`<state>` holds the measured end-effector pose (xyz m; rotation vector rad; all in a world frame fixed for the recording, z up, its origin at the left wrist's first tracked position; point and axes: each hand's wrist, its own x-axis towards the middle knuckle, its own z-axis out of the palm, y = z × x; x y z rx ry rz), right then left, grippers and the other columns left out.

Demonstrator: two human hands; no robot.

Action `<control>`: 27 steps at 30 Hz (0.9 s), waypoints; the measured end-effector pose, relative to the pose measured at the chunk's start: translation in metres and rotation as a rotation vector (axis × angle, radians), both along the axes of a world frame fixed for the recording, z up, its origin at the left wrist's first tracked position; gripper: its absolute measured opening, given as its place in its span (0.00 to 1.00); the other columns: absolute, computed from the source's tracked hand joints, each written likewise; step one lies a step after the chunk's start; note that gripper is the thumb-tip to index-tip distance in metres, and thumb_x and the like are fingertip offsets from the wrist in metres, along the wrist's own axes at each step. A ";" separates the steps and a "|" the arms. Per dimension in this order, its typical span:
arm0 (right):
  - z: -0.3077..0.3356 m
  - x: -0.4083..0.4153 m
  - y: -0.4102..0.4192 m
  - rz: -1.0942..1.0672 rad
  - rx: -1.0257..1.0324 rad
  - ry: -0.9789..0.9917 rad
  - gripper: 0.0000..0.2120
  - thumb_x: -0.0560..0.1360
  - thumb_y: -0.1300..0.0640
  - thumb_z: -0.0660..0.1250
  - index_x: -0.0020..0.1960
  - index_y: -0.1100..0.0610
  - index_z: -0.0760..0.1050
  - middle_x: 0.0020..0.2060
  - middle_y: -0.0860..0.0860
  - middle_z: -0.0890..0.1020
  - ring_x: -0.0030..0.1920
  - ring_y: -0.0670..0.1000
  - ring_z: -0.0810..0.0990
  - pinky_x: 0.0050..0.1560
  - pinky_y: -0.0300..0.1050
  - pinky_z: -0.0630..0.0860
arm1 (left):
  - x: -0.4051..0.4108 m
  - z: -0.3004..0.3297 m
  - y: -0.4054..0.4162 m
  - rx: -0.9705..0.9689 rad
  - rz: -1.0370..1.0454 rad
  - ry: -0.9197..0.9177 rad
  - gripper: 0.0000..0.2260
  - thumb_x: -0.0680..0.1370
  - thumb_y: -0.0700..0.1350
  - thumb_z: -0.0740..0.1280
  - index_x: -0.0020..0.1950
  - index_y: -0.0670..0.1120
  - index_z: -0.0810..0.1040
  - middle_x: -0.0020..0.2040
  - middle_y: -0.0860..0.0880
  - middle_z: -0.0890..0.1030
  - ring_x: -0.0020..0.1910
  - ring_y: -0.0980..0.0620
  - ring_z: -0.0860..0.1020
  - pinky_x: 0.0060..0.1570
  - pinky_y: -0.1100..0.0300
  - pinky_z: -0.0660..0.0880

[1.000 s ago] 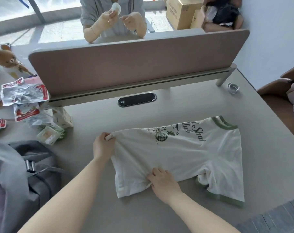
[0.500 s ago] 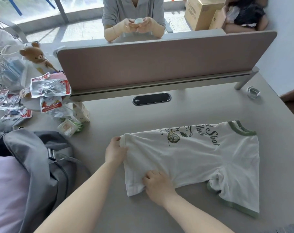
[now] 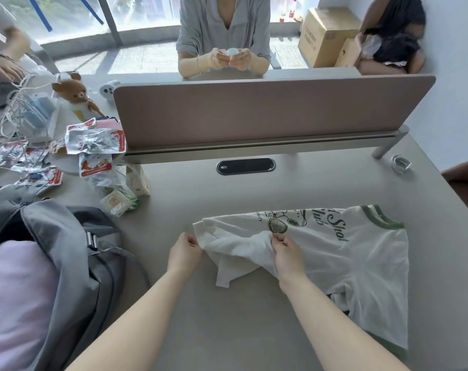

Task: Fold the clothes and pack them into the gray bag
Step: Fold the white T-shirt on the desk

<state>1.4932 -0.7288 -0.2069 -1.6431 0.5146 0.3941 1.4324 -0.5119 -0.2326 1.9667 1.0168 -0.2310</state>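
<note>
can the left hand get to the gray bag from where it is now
Probably yes. The gray bag sits open just left of the left hand, with only bare table between them, but that hand pinches the white shirt and must let go first.

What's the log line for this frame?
step: folding | left hand: pinches T-shirt hem | right hand: pinches T-shirt | gray bag: open

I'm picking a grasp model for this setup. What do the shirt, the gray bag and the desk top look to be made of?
Shirt: soft white knit, probably cotton; it bunches and creases where both hands pinch it. Gray bag: matte woven fabric, likely synthetic; it slumps, with a zip seam showing. Desk: hard, smooth, matte beige, probably laminate; no grain visible.
</note>
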 end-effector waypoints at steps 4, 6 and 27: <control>0.003 0.015 -0.005 0.078 0.091 0.085 0.10 0.76 0.57 0.69 0.56 0.55 0.81 0.51 0.51 0.84 0.53 0.51 0.81 0.61 0.49 0.75 | -0.015 0.002 -0.016 0.009 -0.134 0.124 0.08 0.71 0.51 0.70 0.45 0.48 0.77 0.41 0.53 0.80 0.43 0.51 0.78 0.40 0.57 0.72; 0.008 0.019 -0.007 0.112 0.092 0.109 0.13 0.72 0.62 0.71 0.56 0.55 0.81 0.50 0.52 0.85 0.52 0.53 0.82 0.62 0.52 0.76 | -0.020 -0.001 -0.025 -0.050 -0.231 0.155 0.15 0.67 0.58 0.73 0.46 0.51 0.79 0.44 0.56 0.81 0.44 0.55 0.79 0.43 0.57 0.76; 0.113 0.084 -0.017 0.115 0.207 -0.326 0.03 0.75 0.60 0.69 0.43 0.53 0.80 0.39 0.56 0.77 0.42 0.54 0.74 0.48 0.51 0.74 | -0.047 0.005 -0.001 0.953 -0.972 -0.200 0.12 0.51 0.40 0.75 0.27 0.48 0.75 0.35 0.49 0.74 0.36 0.45 0.73 0.31 0.57 0.72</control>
